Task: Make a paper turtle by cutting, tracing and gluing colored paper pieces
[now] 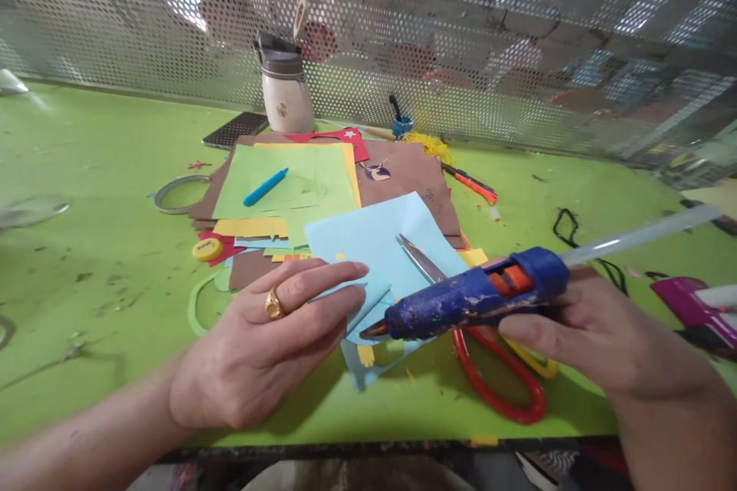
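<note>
In my right hand (599, 330) is a blue glue gun (472, 299), a clear glue stick (645, 236) jutting from its back end. Its metal nozzle points left, right at a small folded piece of light blue paper (371, 307). My left hand (282, 330), with a gold ring, has its fingers closed on that folded paper; the fingertips hide part of it. Beneath lies a larger light blue sheet (380, 222). Scissors with red handles (500, 391) rest on it, partly hidden behind the glue gun.
Stacked green paper (242, 184) and brown sheets (403, 161) lie behind, with a blue marker (266, 187) on top. Further back stand a white bottle (286, 96) and a phone (235, 129). A tape ring (181, 196) is left; a magenta tool (694, 311) is right. Perforated metal mesh (368, 38) borders the back.
</note>
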Demonstrator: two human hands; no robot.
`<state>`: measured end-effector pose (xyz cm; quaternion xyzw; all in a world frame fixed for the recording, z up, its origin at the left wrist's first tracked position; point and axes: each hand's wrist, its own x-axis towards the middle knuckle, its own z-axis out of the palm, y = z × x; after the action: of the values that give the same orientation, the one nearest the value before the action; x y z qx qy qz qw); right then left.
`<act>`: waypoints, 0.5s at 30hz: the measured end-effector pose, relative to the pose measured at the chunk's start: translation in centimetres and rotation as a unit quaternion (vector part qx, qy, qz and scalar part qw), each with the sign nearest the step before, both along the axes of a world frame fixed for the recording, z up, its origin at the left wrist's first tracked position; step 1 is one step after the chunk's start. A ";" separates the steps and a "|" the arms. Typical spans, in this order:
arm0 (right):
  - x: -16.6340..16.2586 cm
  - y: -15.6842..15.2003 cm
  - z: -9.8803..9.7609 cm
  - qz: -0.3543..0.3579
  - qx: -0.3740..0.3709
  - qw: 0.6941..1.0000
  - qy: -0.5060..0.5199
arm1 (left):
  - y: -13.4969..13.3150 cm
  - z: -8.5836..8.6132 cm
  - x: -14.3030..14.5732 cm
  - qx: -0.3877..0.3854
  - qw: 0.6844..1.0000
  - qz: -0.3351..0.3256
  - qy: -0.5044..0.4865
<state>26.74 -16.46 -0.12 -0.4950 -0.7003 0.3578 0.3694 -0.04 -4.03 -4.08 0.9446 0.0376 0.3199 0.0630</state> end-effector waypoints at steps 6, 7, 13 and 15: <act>0.6 -0.1 0.3 -0.011 0.011 1.000 -0.011 | 0.1 0.0 -0.3 -0.018 1.000 0.001 0.002; 0.6 0.0 0.4 -0.014 0.012 1.000 -0.013 | 0.1 -0.1 -0.4 -0.024 1.000 0.004 0.005; 1.5 0.0 0.1 -0.021 0.023 0.999 -0.020 | 0.2 -0.3 -0.9 -0.039 0.999 0.023 0.008; 2.1 -0.3 -0.4 -0.054 0.018 0.998 -0.002 | 0.2 -0.3 -1.0 -0.038 0.999 0.023 0.004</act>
<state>28.82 -16.80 -0.52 -0.5264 -0.6795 0.3237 0.3954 -1.00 -3.83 -4.41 0.9417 0.0716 0.3158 0.0910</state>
